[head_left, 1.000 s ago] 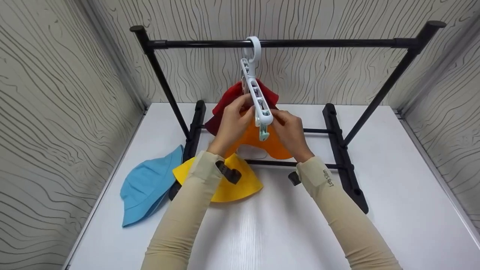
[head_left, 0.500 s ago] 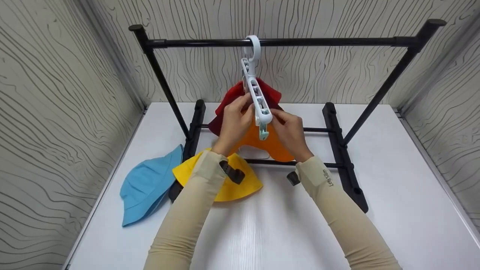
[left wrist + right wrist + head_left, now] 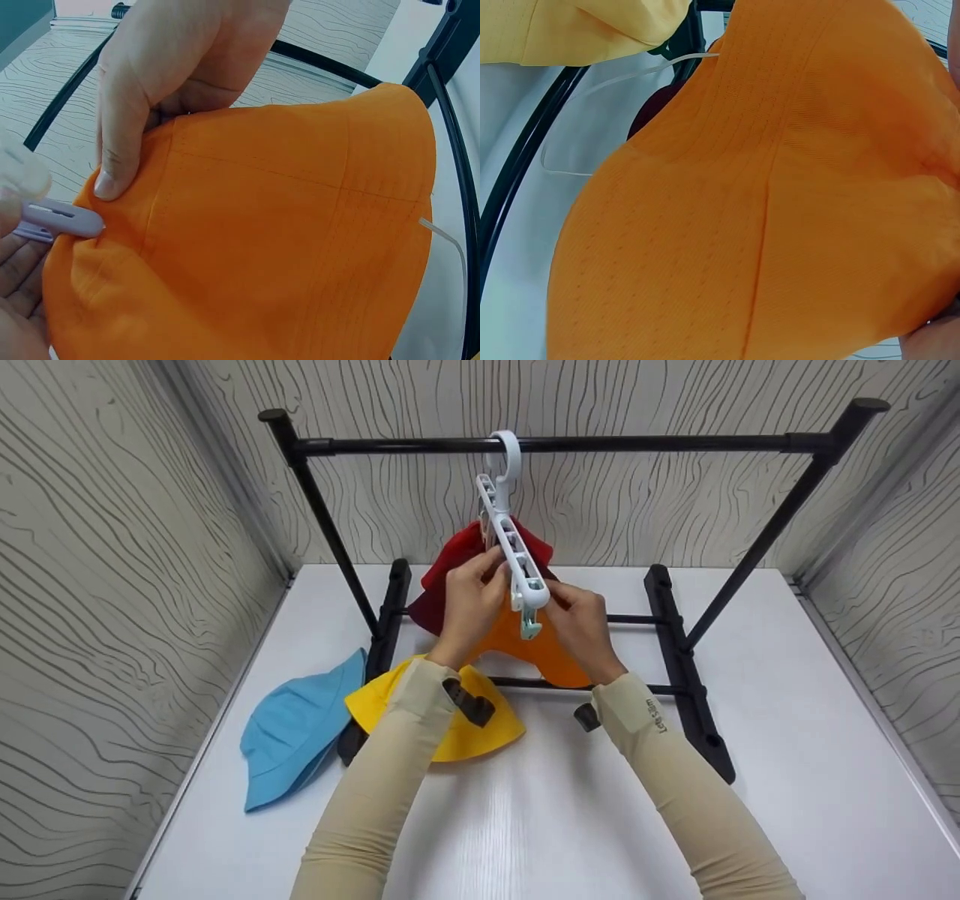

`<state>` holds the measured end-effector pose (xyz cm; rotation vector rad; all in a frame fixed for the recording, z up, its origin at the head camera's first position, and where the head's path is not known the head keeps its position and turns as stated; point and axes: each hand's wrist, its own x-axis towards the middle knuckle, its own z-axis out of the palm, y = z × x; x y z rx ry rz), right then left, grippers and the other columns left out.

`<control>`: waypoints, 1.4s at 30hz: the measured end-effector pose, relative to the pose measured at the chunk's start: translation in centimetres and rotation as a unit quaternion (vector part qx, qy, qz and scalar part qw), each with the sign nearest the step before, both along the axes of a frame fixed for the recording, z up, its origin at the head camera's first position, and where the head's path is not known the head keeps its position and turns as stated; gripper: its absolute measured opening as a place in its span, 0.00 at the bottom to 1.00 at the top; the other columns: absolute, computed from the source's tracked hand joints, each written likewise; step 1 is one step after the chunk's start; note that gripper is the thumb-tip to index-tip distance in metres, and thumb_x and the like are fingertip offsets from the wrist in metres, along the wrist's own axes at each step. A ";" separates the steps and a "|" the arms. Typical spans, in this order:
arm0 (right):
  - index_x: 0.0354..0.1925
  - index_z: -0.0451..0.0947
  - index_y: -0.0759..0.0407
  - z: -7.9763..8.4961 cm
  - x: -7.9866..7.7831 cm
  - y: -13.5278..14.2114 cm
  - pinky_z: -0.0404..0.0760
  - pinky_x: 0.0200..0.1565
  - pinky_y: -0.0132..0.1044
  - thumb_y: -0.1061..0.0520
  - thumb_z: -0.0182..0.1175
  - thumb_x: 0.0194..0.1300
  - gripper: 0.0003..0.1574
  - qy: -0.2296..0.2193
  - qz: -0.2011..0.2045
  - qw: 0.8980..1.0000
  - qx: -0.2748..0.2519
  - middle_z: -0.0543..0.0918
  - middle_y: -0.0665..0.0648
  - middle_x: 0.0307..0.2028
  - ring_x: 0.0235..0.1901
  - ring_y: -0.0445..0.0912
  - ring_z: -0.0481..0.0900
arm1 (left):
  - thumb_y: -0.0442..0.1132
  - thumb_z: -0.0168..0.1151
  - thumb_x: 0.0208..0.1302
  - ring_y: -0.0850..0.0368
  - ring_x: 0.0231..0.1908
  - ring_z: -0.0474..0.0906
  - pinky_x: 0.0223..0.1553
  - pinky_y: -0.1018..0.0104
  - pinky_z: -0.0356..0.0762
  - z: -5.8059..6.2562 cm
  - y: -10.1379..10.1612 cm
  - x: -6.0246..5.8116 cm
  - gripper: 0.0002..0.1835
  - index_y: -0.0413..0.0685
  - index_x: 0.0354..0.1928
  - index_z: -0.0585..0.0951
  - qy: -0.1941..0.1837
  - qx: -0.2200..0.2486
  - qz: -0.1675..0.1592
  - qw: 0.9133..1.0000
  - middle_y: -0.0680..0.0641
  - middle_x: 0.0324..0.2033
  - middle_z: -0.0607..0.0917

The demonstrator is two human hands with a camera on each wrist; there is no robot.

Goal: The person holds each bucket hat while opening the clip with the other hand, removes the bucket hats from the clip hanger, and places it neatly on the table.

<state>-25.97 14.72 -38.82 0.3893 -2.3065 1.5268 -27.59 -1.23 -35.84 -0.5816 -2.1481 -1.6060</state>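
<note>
An orange bucket hat (image 3: 536, 649) hangs below a white clip hanger (image 3: 517, 547). My left hand (image 3: 469, 607) pinches its crown; in the left wrist view the thumb (image 3: 120, 150) lies on the cloth, with the other fingers mostly hidden behind. A pale lilac clip (image 3: 64, 219) overlaps the crown's edge there. My right hand (image 3: 581, 622), partly seen at that view's left edge, holds the clip's outer end. A mint clip (image 3: 529, 627) hangs at the hanger's near end. Behind the orange hat hangs a red hat (image 3: 455, 559) with a maroon underside.
The hanger hooks over the bar of a black rack (image 3: 637, 445). On the white table (image 3: 795, 720), a yellow hat (image 3: 480, 735) lies under my left forearm, and a blue hat (image 3: 300, 727) lies left of it. Patterned panels (image 3: 97, 607) stand around the table.
The near end of the hanger swings slightly to the right. The orange hat's brim has shifted a little down and right. My left wrist has moved slightly right; both hands keep their hold.
</note>
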 end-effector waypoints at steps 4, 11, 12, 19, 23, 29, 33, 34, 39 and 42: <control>0.48 0.79 0.60 0.0 0.0 -0.1 0.78 0.42 0.31 0.53 0.55 0.63 0.18 -0.008 -0.011 1.000 0.004 0.82 0.55 0.42 0.35 0.47 0.78 | 0.40 0.54 0.64 0.61 0.34 0.74 0.40 0.73 0.76 -0.1 0.0 0.0 0.14 0.47 0.50 0.79 -0.013 0.023 0.002 1.000 0.54 0.39 0.83; 0.47 0.80 0.57 -0.4 0.0 0.2 0.78 0.43 0.32 0.47 0.55 0.62 0.21 -0.010 -0.001 1.000 -0.001 0.83 0.53 0.39 0.35 0.43 0.78 | 0.40 0.55 0.63 0.59 0.31 0.75 0.38 0.71 0.78 -0.1 0.1 -0.4 0.15 0.46 0.51 0.79 -0.023 0.053 0.001 0.998 0.50 0.39 0.84; 0.47 0.80 0.57 -0.4 0.0 0.2 0.78 0.44 0.32 0.47 0.55 0.62 0.21 -0.011 0.001 1.000 -0.003 0.83 0.53 0.40 0.35 0.43 0.78 | 0.40 0.55 0.63 0.59 0.32 0.75 0.40 0.71 0.77 -0.1 0.1 -0.4 0.15 0.45 0.51 0.79 -0.027 0.055 0.000 0.998 0.50 0.40 0.84; 0.49 0.79 0.56 -0.5 0.2 0.1 0.77 0.46 0.32 0.48 0.55 0.61 0.21 -0.027 0.004 1.000 -0.006 0.83 0.54 0.41 0.38 0.44 0.79 | 0.35 0.55 0.63 0.57 0.36 0.77 0.44 0.71 0.76 1.2 0.1 0.7 0.14 0.38 0.49 0.79 -0.042 0.060 0.008 0.997 0.44 0.40 0.84; 0.49 0.79 0.56 -0.6 0.3 0.2 0.77 0.45 0.32 0.48 0.55 0.61 0.21 -0.034 0.001 0.999 -0.008 0.83 0.54 0.40 0.37 0.44 0.79 | 0.34 0.54 0.63 0.57 0.34 0.76 0.42 0.72 0.76 2.6 0.1 2.1 0.14 0.35 0.49 0.79 -0.040 0.054 0.013 0.998 0.42 0.39 0.84; 0.49 0.79 0.56 -0.7 0.5 0.3 0.77 0.46 0.32 0.47 0.55 0.61 0.22 -0.045 0.002 0.999 -0.009 0.83 0.53 0.41 0.38 0.44 0.79 | 0.34 0.54 0.63 0.58 0.30 0.75 0.40 0.72 0.76 2.7 0.0 2.3 0.15 0.35 0.50 0.77 -0.032 0.054 0.014 0.998 0.42 0.39 0.84; 0.49 0.78 0.56 -0.3 0.9 0.2 0.77 0.46 0.32 0.48 0.55 0.61 0.21 -0.052 0.003 0.999 -0.016 0.82 0.54 0.41 0.38 0.44 0.79 | 0.35 0.54 0.63 0.60 0.34 0.78 0.41 0.74 0.76 1.9 -0.1 1.6 0.15 0.38 0.51 0.78 -0.036 0.058 0.011 0.998 0.43 0.39 0.84; 0.49 0.79 0.56 -0.4 0.9 0.2 0.77 0.45 0.32 0.48 0.55 0.61 0.21 -0.052 0.002 0.999 -0.017 0.82 0.54 0.41 0.37 0.44 0.79 | 0.36 0.55 0.63 0.61 0.34 0.78 0.39 0.74 0.76 1.4 -0.1 1.2 0.15 0.39 0.50 0.78 -0.036 0.057 0.014 0.998 0.44 0.38 0.84; 0.48 0.79 0.55 -1.0 0.7 0.4 0.78 0.44 0.33 0.45 0.55 0.61 0.22 -0.047 -0.006 0.999 -0.014 0.82 0.53 0.41 0.37 0.44 0.79 | 0.38 0.57 0.62 0.59 0.21 0.70 0.26 0.74 0.72 -0.1 -0.1 -0.4 0.14 0.43 0.48 0.80 -0.013 0.054 0.033 0.998 0.47 0.29 0.85; 0.47 0.80 0.55 -1.2 0.7 0.5 0.78 0.44 0.33 0.44 0.55 0.60 0.22 -0.047 -0.007 0.999 -0.011 0.83 0.53 0.41 0.36 0.44 0.78 | 0.38 0.57 0.62 0.60 0.23 0.71 0.29 0.75 0.73 -0.2 -0.2 -0.4 0.15 0.43 0.49 0.80 -0.017 0.055 0.031 0.998 0.47 0.33 0.85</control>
